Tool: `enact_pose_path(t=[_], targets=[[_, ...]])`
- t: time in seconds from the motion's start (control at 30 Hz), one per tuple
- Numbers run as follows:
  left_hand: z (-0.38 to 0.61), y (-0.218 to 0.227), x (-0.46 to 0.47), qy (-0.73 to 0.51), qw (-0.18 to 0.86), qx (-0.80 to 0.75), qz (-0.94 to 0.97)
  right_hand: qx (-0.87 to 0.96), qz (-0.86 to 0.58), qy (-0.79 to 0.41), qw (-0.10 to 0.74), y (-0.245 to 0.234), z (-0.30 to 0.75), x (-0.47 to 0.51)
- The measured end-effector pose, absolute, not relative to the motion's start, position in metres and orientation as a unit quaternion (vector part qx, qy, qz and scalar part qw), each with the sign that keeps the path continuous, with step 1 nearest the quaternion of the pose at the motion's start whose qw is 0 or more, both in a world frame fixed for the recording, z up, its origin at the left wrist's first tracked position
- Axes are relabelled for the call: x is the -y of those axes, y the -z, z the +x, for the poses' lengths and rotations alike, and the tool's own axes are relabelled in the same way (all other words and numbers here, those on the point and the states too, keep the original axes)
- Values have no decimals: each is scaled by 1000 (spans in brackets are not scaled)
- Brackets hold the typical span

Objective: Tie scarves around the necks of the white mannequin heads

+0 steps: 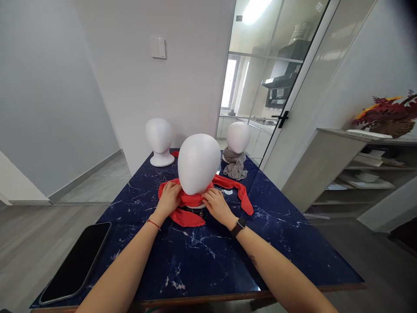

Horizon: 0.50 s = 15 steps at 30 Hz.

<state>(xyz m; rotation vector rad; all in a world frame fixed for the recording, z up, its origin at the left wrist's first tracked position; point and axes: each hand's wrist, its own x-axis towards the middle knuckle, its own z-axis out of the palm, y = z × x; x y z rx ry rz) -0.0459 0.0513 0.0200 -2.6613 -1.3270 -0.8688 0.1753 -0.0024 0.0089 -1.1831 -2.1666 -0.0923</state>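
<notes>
A white mannequin head (199,163) stands in front of me with a red scarf (191,200) around its neck. My left hand (170,198) grips the scarf at the left of the neck, fingers curled over the cloth. On the other side, my right hand (217,204) has its fingers closed on the scarf just below the chin. One loose end of the scarf lies on the table towards me, and the other stretches out to the right. The neck is mostly covered by the cloth and my hands.
The dark blue marbled table (195,269) carries a phone (76,263) at its front left corner. Behind stand a bare mannequin head (159,139) at left and another mannequin head (238,137) with a grey scarf (235,165) at right. A glass door (260,74) and shelves (358,169) are beyond.
</notes>
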Motion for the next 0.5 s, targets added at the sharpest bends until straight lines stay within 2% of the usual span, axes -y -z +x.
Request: enact_pose_path(t=[0.17,0.33,0.5], targets=[[-47,-30,-48,222,25,502,-835,817,-501,41,284,-11,171,1],[-38,-34,-39,157,23,581,-799,798,-532,41,279,-15,166,3],[-12,-33,-15,111,1,539,-835,779,-572,6,256,-12,171,0]])
